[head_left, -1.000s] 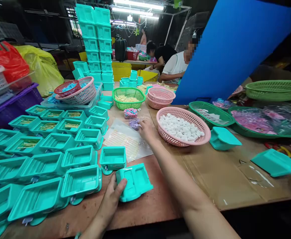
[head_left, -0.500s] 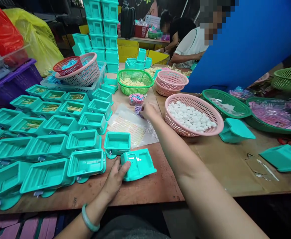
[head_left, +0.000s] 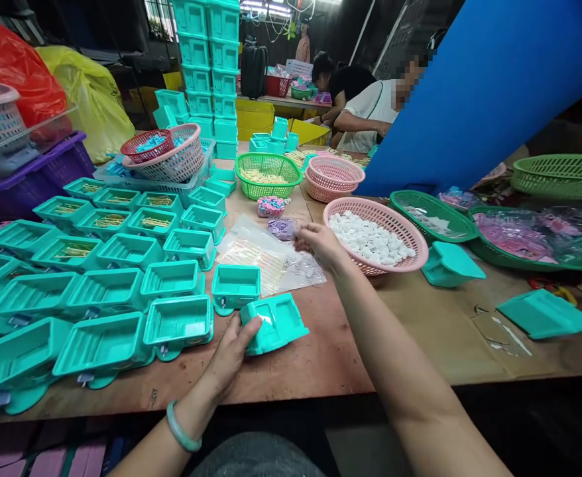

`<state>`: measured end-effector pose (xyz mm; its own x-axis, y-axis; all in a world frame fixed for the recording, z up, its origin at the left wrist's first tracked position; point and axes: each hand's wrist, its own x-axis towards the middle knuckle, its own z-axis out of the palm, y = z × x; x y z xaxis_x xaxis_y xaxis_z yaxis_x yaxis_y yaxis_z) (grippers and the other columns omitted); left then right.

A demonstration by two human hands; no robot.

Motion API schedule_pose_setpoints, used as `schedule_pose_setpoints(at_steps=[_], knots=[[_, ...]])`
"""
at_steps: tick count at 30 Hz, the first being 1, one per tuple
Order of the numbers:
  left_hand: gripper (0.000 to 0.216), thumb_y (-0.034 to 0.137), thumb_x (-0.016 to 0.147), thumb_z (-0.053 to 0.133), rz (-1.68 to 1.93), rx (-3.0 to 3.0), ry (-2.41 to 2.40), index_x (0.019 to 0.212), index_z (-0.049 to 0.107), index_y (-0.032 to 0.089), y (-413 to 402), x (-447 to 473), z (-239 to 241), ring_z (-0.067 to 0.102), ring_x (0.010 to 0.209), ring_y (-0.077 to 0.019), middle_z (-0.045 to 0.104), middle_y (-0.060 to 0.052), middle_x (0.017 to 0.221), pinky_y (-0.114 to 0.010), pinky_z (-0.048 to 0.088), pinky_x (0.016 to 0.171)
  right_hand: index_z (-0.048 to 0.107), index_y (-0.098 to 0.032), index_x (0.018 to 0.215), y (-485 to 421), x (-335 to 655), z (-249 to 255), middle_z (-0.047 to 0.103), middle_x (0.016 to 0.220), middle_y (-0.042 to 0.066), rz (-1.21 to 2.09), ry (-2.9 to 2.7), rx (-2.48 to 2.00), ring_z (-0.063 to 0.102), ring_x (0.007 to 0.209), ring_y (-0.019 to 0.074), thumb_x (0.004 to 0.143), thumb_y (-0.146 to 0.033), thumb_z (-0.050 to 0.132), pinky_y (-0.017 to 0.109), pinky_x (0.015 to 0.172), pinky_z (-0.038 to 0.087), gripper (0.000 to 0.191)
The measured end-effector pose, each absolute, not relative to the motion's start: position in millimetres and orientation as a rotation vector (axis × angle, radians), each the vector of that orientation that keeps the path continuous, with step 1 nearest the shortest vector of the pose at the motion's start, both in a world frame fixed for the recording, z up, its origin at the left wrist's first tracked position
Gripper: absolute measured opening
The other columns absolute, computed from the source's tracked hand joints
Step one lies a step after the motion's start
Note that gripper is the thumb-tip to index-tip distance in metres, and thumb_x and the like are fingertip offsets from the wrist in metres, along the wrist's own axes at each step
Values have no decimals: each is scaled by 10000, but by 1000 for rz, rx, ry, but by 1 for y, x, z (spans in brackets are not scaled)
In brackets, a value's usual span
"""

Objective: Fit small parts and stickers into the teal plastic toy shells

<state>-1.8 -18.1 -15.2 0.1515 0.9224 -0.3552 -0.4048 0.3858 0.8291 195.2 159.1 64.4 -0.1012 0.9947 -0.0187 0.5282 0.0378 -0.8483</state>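
My left hand (head_left: 229, 354) grips the near corner of a teal plastic tray (head_left: 276, 322), tilted up on the wooden table (head_left: 321, 361) near its front edge. My right hand (head_left: 321, 242) hovers above the table with fingertips pinched together; anything between them is too small to see. It sits just right of a small purple pile of pieces (head_left: 282, 228) and left of a pink basket (head_left: 410, 262) holding white pieces. A clear bag with a yellowish sheet (head_left: 264, 258) lies below the right hand.
Rows of open teal boxes (head_left: 122, 252) cover the table's left half, with a tall stack (head_left: 206, 66) behind. A green basket (head_left: 268, 173), stacked pink baskets (head_left: 333, 177), teal lids (head_left: 450, 265) and a blue board (head_left: 470, 86) stand around. Co-workers (head_left: 370, 112) sit at the back.
My right hand has drawn back from the purple pile toward me, fingers pinched. My left hand still grips the teal tray. The view has shifted slightly.
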Motion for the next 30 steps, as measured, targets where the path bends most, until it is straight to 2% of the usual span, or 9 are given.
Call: schedule_pose_setpoints(at_steps=[2, 4, 8, 10, 15, 23, 30], knots=[[645, 518, 863, 727, 1045, 587, 950, 1387, 527, 199, -20, 1, -9, 525, 1403, -298, 615, -121, 1469, -439, 382, 1192, 600, -185, 804, 103, 200, 61, 670, 749, 26, 1138, -1721, -1428, 628, 660, 147, 858, -435, 645, 283, 658, 532, 259], [633, 501, 842, 758, 1042, 594, 914, 1347, 538, 191, -21, 4, -3, 580, 1342, -313, 646, -131, 1425, -452, 437, 1140, 598, -197, 796, 48, 201, 54, 623, 717, 9, 1310, -1777, -1258, 583, 649, 144, 879, -440, 636, 266, 600, 474, 259], [646, 515, 764, 826, 1019, 737, 945, 1249, 560, 182, -23, 10, 6, 646, 1237, -332, 711, -137, 1307, -436, 524, 1015, 599, -210, 758, -18, 200, 48, 599, 740, 26, 817, -1957, -1333, 550, 722, 172, 934, -293, 570, 297, 661, 427, 198], [654, 534, 753, 826, 1009, 788, 973, 1233, 554, 183, -24, 12, 8, 655, 1220, -324, 718, -137, 1284, -411, 536, 987, 628, -206, 785, -28, 199, 48, 630, 769, 39, 682, -2007, -1340, 568, 755, 185, 949, -257, 569, 311, 696, 423, 182], [639, 551, 747, 824, 1016, 822, 994, 1195, 552, 186, -26, 17, 11, 658, 1217, -327, 709, -149, 1294, -395, 553, 953, 692, -191, 849, -31, 194, 45, 661, 779, 32, 801, -1770, -1359, 602, 724, 164, 992, -293, 566, 275, 654, 428, 217], [677, 555, 750, 821, 985, 843, 1012, 1234, 518, 191, -27, 18, 9, 666, 1193, -305, 716, -133, 1260, -363, 553, 925, 681, -180, 775, -36, 184, 36, 604, 694, 11, 762, -1666, -1378, 542, 635, 140, 972, -292, 582, 255, 591, 397, 247], [697, 551, 727, 837, 976, 836, 1037, 1224, 502, 195, -28, 19, 11, 712, 1065, -260, 744, -107, 1172, -338, 577, 863, 666, -176, 784, -39, 182, 34, 594, 707, 12, 703, -1621, -1365, 553, 653, 142, 967, -274, 580, 251, 598, 415, 225]])
